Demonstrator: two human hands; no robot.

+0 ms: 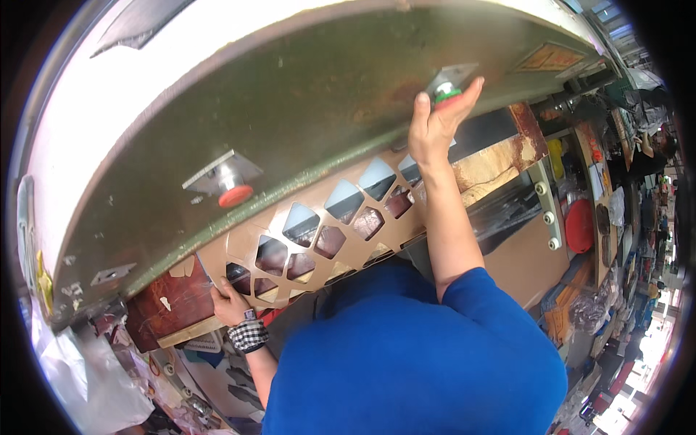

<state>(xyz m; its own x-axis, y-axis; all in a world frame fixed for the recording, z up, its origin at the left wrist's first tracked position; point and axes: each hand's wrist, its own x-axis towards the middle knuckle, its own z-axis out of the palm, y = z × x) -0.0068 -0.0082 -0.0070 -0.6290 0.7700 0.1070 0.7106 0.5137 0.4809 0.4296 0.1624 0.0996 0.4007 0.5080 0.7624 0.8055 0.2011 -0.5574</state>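
Observation:
A tan sheet [312, 273] with several angular cut-out holes lies along the bed beneath a large green press head [304, 123]. At its lower left corner, my left hand [231, 306] grips the sheet's edge, with a checked band on the wrist. My right hand [437, 127] is raised to the push button [447, 94] with red and green parts on the right of the press head. Its thumb and fingers are spread around the button, and its palm hides part of it. Farther left on the head, a red push button [235, 195] stands untouched on a metal bracket.
The reddish-brown worn bed [156, 308] shows at the left, and a pale worn board [493, 172] at the right. Clear plastic bags [90, 377] hang at the lower left. Past the frame with white rollers [547, 217] are a red round object [578, 226] and cluttered shelving.

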